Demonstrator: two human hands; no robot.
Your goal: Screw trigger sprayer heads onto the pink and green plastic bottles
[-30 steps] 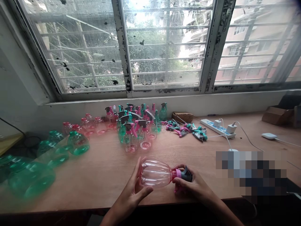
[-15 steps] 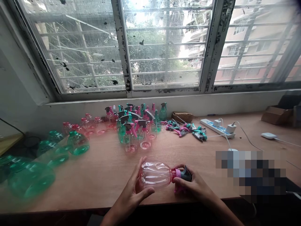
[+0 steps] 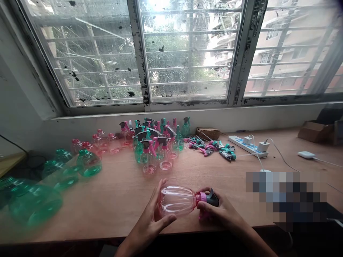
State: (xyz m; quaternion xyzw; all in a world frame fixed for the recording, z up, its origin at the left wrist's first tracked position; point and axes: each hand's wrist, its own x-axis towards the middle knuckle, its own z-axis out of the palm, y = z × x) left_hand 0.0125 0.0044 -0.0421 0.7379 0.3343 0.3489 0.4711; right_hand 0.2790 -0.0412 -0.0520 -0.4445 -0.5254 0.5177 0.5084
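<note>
A clear pink spray bottle [image 3: 177, 200] lies on its side in the air above the table's front edge, its base to the left. My left hand [image 3: 153, 214] cups that base, fingers behind it and thumb below. At the neck, my right hand [image 3: 218, 210] grips the pink collar and the dark grey and pink spray head [image 3: 211, 198], thumb in front. The head sits against the bottle's mouth; whether it is fully tightened I cannot tell. Part of the trigger hangs below my right fingers.
Behind stand several pink and green bottles with spray heads [image 3: 162, 153]. A pile of loose spray heads [image 3: 211, 147] lies right of them. Bottles without heads, green [image 3: 89, 164] and pink [image 3: 115, 143], stand left. A power strip [image 3: 248, 145] and cables lie right, near a cardboard box [image 3: 316, 130].
The bottle has turned slightly about its long axis, so the reflections on its wall differ. Both hands keep nearly the same place and grip.
</note>
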